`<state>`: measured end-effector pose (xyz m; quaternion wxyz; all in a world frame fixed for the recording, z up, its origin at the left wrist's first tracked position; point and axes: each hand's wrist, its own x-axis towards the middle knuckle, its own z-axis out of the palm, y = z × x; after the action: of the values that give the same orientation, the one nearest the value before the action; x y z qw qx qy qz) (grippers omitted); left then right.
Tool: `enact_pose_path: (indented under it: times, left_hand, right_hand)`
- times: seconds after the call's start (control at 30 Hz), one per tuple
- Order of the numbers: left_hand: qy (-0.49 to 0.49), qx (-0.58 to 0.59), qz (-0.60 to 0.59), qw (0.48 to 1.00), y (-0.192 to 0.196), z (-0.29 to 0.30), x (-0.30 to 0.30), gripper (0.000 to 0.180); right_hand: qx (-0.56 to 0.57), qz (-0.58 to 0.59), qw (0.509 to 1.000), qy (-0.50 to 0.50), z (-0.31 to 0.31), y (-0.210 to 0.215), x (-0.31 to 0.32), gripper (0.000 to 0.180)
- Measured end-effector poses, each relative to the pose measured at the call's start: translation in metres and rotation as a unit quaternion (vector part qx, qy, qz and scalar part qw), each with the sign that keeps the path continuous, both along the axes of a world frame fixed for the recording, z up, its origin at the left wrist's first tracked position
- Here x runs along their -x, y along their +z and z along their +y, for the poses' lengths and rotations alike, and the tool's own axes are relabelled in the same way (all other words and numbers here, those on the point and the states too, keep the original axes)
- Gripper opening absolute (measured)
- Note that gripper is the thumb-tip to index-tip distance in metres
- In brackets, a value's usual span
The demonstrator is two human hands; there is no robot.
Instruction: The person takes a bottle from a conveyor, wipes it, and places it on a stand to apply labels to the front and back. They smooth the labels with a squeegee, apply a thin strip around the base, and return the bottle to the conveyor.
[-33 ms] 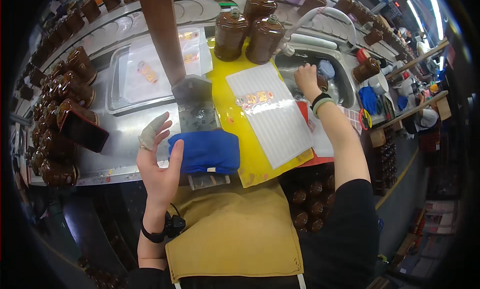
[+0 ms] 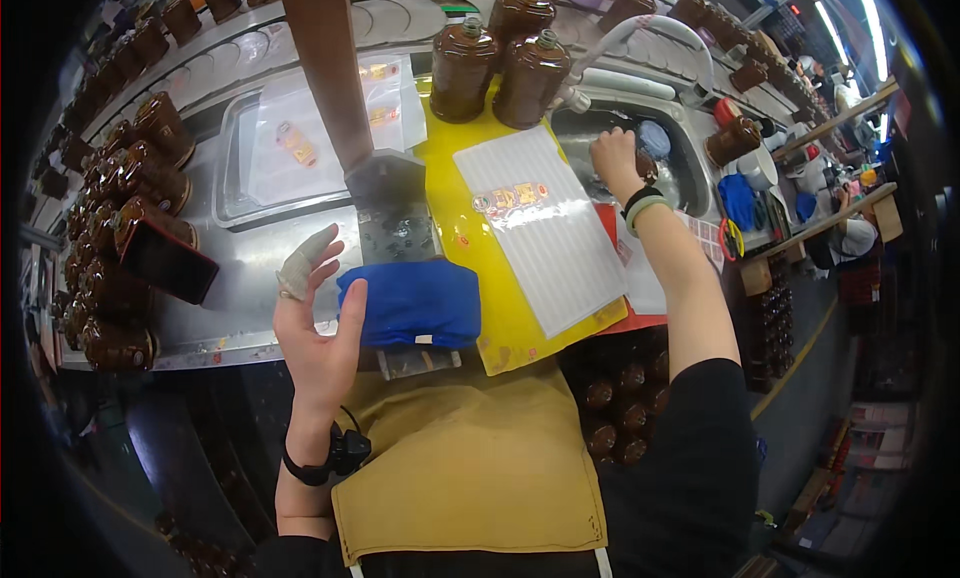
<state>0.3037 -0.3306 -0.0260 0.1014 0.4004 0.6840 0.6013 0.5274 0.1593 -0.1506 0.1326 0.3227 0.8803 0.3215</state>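
My left hand (image 2: 322,328) hovers palm inward beside a folded blue cloth (image 2: 415,303), fingers apart and holding nothing. A pale cover wraps one of its fingers. To the right, my right hand (image 2: 615,159) reaches down into the steel sink (image 2: 698,183) with its fingers curled closed. Whatever lies inside that grip is hidden. Just right of the hand, partly covered by it, shows a piece of brown glass (image 2: 646,165). A light-blue scrunched thing (image 2: 653,138) lies beyond it. Between my hands, a white sheet of stickers (image 2: 550,248) rests on a yellow mat (image 2: 452,193).
Several brown bottles (image 2: 463,73) stand behind the mat. More brown jars (image 2: 160,133) crowd the left side, with a dark phone (image 2: 168,263) leaning there. A brown post (image 2: 325,68) rises from the bench. A curved faucet (image 2: 640,28) arches over the sink; scissors (image 2: 732,240) lie right.
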Motion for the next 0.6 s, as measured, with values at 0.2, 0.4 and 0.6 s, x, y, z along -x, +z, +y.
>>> enact_pose_path:
  times: [0.2, 0.4, 0.6]
  left_hand:
    - [0.006, -0.004, -0.011, 1.0, -0.004, -0.007, 0.006, 0.049]
    - [-0.018, 0.018, -0.048, 0.999, -0.006, 0.005, 0.007, 0.052]
    - [-0.123, 0.004, -0.029, 0.992, 0.01, 0.04, -0.012, 0.07]
  right_hand:
    - [0.038, 0.274, 0.953, -0.124, 0.014, 0.073, -0.04, 0.022]
    - [0.106, 0.497, 0.861, -0.001, -0.034, 0.17, -0.077, 0.029]
    - [0.173, 0.481, 0.846, 0.148, -0.142, 0.256, -0.034, 0.023]
